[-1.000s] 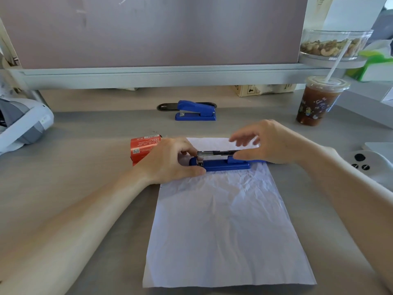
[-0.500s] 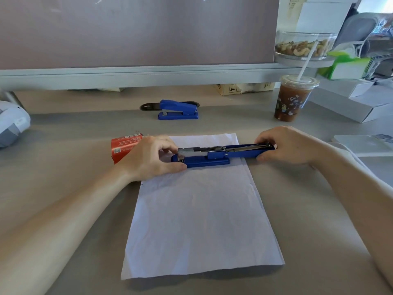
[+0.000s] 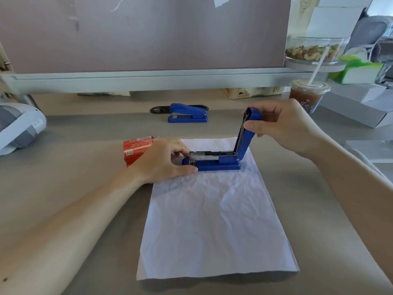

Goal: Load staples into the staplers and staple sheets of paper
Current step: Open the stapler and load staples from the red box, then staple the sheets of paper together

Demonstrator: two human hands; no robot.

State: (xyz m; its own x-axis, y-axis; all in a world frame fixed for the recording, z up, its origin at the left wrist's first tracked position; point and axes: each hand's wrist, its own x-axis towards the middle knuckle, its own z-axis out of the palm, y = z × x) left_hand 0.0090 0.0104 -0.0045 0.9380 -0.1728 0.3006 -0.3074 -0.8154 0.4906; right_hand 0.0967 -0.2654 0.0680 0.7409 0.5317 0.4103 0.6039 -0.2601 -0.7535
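A blue stapler (image 3: 217, 163) stands on the far end of a crumpled white sheet of paper (image 3: 214, 211). Its metal staple channel lies exposed and its blue top arm (image 3: 246, 135) is raised almost upright. My right hand (image 3: 282, 126) grips the tip of that raised arm between thumb and fingers. My left hand (image 3: 163, 161) holds the stapler's front end, thumb along the base and fingers on the channel. A red staple box (image 3: 136, 149) lies just left of the paper, partly behind my left hand. A second blue stapler (image 3: 188, 113), closed, sits farther back on the desk.
An iced drink cup with a straw (image 3: 308, 94) stands at the back right, below a tub of nuts (image 3: 314, 50) on the partition ledge. White boxes (image 3: 357, 107) lie at the right, and a white-grey device (image 3: 19, 126) at the left edge.
The stapler's top arm, folded flat out to the right half a second ago, has been swung up to near vertical by my right hand. My left hand stays on the front end.
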